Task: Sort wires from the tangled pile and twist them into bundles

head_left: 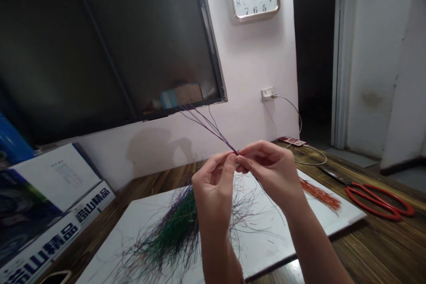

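Note:
My left hand (pixel 216 177) and my right hand (pixel 271 168) meet at the fingertips above a white board. Both pinch a small bundle of thin purple wires (pixel 218 133), whose loose ends fan out to the upper left. A dark strand hangs below my right hand toward the board. Under and left of my left hand lies a large tangled heap of green and purple wires (pixel 178 226). A bundle of orange wires (pixel 321 194) rests on the board beyond my right wrist. The exact pinch point is partly hidden by the fingers.
The white board (pixel 266 248) lies on a dark wooden table (pixel 372 248). Red-handled scissors (pixel 379 202) sit at its right. Behind them a phone (pixel 292 141) is on a cable to a wall socket (pixel 268 94). Printed boxes (pixel 56 182) stand at the left.

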Demonstrator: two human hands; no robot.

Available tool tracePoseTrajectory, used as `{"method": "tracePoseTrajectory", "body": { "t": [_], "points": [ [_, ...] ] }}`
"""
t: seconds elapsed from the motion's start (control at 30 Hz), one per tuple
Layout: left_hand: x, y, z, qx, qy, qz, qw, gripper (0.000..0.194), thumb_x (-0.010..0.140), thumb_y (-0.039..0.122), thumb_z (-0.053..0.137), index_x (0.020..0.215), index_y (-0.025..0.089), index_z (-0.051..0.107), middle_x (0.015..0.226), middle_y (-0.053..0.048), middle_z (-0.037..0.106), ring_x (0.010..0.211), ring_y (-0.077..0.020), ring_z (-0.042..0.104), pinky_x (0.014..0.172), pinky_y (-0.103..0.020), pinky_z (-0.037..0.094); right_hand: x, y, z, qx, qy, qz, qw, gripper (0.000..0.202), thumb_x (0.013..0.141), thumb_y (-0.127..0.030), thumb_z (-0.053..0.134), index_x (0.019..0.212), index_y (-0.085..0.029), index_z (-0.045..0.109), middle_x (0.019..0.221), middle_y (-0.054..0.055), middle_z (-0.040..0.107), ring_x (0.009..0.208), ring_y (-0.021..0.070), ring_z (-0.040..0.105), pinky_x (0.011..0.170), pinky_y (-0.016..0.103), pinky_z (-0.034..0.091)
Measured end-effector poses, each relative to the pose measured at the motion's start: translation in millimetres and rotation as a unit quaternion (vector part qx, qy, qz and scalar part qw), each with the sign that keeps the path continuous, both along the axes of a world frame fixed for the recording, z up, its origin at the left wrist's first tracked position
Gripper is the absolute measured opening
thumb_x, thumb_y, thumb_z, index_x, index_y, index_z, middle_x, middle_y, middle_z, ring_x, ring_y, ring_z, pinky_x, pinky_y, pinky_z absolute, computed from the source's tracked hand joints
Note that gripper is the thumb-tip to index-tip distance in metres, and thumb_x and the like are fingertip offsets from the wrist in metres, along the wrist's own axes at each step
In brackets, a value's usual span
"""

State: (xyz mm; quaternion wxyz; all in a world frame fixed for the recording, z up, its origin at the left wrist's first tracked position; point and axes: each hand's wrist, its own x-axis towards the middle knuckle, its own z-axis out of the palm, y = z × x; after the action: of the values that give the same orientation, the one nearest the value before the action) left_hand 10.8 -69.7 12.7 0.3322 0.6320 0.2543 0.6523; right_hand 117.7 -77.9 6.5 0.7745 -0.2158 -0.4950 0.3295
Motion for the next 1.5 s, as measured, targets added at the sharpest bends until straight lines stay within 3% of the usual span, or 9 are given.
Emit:
{"method": "tracePoseTrajectory", "body": {
  "t": [0.2, 0.37, 0.6, 0.73, 0.87, 1.1, 1.5],
  "points": [
    [-5, 7, -1.6, -0.008, -0.015, 0.010, 1.000, 0.010, 0.077, 0.027, 0.068, 0.078, 0.018, 0.069, 0.071, 0.001, 0.067, 0.067, -0.0075, 0.062, 0.063, -0.015, 0.050, 4, 2, -2.1, -0.004, -0.044, 0.040, 0.998, 0.016, 0.065, -0.004, 0.072, 0.074, -0.017, 0.071, 0.067, 0.000, 0.071, 0.062, 0.0095, 0.066, 0.058, 0.017, 0.056],
    [-11, 9, -1.0, 0.016, 0.015, 0.035, 0.999, 0.011, 0.076, 0.028, 0.069, 0.074, 0.017, 0.070, 0.071, 0.000, 0.068, 0.069, -0.0079, 0.062, 0.066, -0.015, 0.050, 4, 3, -3.5, -0.010, -0.095, 0.036, 0.995, 0.016, 0.068, -0.004, 0.068, 0.077, -0.018, 0.072, 0.074, 0.001, 0.073, 0.069, 0.0124, 0.068, 0.066, 0.022, 0.058],
    [-15, 15, -5.5, 0.003, -0.101, 0.089, 0.991, 0.012, 0.073, 0.030, 0.072, 0.072, 0.019, 0.069, 0.066, 0.003, 0.067, 0.062, -0.0066, 0.061, 0.064, -0.016, 0.051, 8, -1, -2.3, 0.007, -0.171, -0.152, 0.973, 0.009, 0.069, -0.012, 0.071, 0.075, -0.019, 0.072, 0.072, 0.000, 0.073, 0.067, 0.0123, 0.068, 0.064, 0.023, 0.056],
    [-13, 11, -3.6, -0.009, -0.141, 0.075, 0.987, 0.012, 0.072, 0.029, 0.073, 0.074, 0.018, 0.070, 0.069, 0.002, 0.069, 0.064, -0.0077, 0.063, 0.066, -0.018, 0.053, 10, -5, -0.4, 0.049, -0.202, -0.264, 0.942, 0.012, 0.072, -0.009, 0.069, 0.077, -0.020, 0.071, 0.074, -0.002, 0.072, 0.070, 0.0117, 0.066, 0.068, 0.024, 0.053],
    [-11, 6, -0.9, -0.021, -0.174, 0.023, 0.984, 0.009, 0.073, 0.028, 0.072, 0.075, 0.020, 0.071, 0.071, 0.002, 0.070, 0.066, -0.0075, 0.064, 0.068, -0.017, 0.054, 9, -11, 1.4, 0.124, -0.219, -0.323, 0.912, 0.013, 0.077, -0.009, 0.065, 0.080, -0.020, 0.070, 0.075, -0.001, 0.071, 0.073, 0.0129, 0.063, 0.070, 0.028, 0.050],
    [-9, 5, -2.5, -0.034, -0.114, -0.078, 0.990, 0.008, 0.072, 0.022, 0.073, 0.079, 0.020, 0.071, 0.074, 0.001, 0.070, 0.072, -0.0081, 0.066, 0.074, -0.018, 0.054, 6, -22, 5.2, 0.136, -0.203, -0.319, 0.916, 0.016, 0.079, -0.010, 0.063, 0.081, -0.025, 0.069, 0.072, -0.001, 0.068, 0.070, 0.0161, 0.060, 0.069, 0.034, 0.049],
    [-8, 4, -1.7, -0.021, -0.092, -0.072, 0.993, 0.008, 0.071, 0.020, 0.074, 0.079, 0.021, 0.071, 0.077, 0.001, 0.069, 0.075, -0.0069, 0.065, 0.072, -0.014, 0.054, 4, -24, 5.2, 0.122, -0.182, -0.301, 0.928, 0.017, 0.077, -0.008, 0.065, 0.075, -0.025, 0.067, 0.072, -0.001, 0.069, 0.069, 0.0168, 0.060, 0.067, 0.034, 0.048]
  ]
}}
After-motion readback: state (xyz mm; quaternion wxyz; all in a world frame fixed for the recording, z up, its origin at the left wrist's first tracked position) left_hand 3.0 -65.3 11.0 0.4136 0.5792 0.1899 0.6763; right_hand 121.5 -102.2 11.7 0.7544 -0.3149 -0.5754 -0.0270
